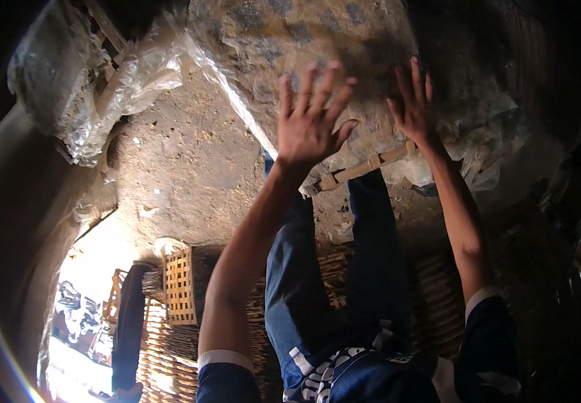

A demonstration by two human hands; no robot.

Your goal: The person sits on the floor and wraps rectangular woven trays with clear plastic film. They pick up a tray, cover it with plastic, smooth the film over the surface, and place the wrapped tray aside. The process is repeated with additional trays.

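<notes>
My left hand [310, 118] is spread flat with its back up and its fingertips blurred, over a clear plastic sheet [250, 113] covering a brown, dark-spotted surface [320, 45]. To its right, my right hand [415, 108] has its fingers apart and lies half in shadow over the same sheet. Neither hand holds anything; whether the palms touch the plastic I cannot tell. Below the hands, a bamboo or wooden pole [350, 174] with wrapped bands runs along the sheet's near edge, above my legs [295, 282] in blue trousers.
Crumpled clear plastic [134, 85] hangs at the upper left beside a wooden stick [104, 25]. Bare earthen ground or wall [184, 166] shows beyond. Lower left are an openwork woven basket [179, 287], wickerwork [169, 362] and a dark upright post [128, 322]. The right side is in deep shadow.
</notes>
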